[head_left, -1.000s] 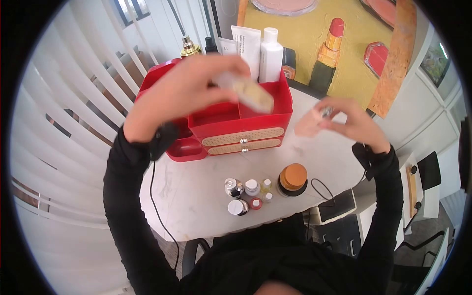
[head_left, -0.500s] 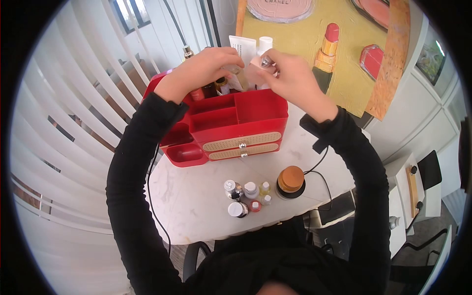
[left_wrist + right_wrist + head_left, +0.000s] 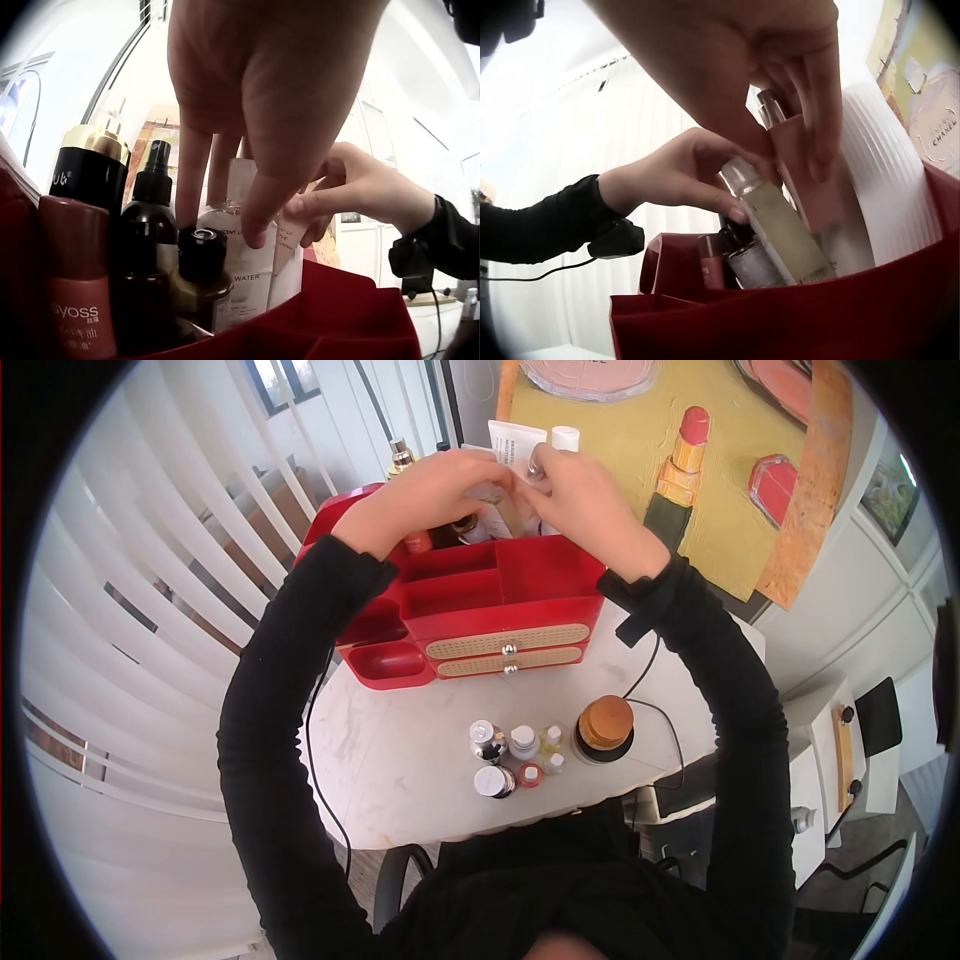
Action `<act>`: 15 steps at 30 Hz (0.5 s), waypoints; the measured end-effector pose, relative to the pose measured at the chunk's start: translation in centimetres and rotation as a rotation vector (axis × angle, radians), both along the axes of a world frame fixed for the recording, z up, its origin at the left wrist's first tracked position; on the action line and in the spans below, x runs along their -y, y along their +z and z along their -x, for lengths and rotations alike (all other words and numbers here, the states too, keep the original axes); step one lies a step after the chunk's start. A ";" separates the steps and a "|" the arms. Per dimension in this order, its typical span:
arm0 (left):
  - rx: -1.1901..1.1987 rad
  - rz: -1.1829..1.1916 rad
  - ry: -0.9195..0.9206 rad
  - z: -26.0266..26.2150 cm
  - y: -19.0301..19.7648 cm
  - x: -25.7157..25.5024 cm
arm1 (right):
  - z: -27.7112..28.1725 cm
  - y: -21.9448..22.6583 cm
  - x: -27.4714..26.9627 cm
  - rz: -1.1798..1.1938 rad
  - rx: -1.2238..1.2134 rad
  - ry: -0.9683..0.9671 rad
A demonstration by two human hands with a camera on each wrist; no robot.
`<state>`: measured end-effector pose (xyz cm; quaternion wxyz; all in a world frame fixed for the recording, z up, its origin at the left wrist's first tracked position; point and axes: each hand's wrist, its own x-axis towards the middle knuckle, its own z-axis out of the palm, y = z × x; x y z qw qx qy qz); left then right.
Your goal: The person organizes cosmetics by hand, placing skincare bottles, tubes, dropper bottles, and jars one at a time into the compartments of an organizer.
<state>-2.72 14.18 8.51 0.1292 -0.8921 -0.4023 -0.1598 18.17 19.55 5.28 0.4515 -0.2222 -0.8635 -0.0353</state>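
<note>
At the back row of the red organizer (image 3: 470,622), my left hand (image 3: 425,500) pinches a clear rectangular perfume bottle (image 3: 784,232) with pale yellow liquid, thumb in front and fingers behind. The bottle's lower end sits behind the red rim. Close beside it, my right hand (image 3: 592,510) grips a pink bottle (image 3: 802,172) with a silver cap, which leans against the clear one. The two hands nearly meet. Left of the clear bottle stand a dark bottle with a black cap (image 3: 202,251), a black spray bottle (image 3: 154,180) and a reddish-brown bottle (image 3: 79,285).
A white tube (image 3: 515,442) and a white-capped bottle (image 3: 565,437) stand at the back. On the marble table (image 3: 400,760) in front are several small bottles (image 3: 523,742) and a jar with an orange-brown lid (image 3: 606,722). Thin cables trail from both wrists. A painting (image 3: 600,420) stands behind.
Both hands have carried their bottles to the organizer's back row, the left from above the front compartments, the right from the right side. Over the last half second they have drawn slightly closer together.
</note>
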 end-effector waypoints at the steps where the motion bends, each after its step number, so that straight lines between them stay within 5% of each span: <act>1: 0.006 -0.018 -0.006 0.1 -0.1 0.0 | 0.0 0.2 0.0 0.000 0.002 0.001; 5: 0.249 0.059 0.085 -0.2 -0.3 0.6 | 0.3 0.6 -0.5 -0.011 0.104 -0.001; 15: 0.235 0.117 0.031 0.4 0.5 0.5 | -0.2 1.0 0.2 0.041 0.139 -0.031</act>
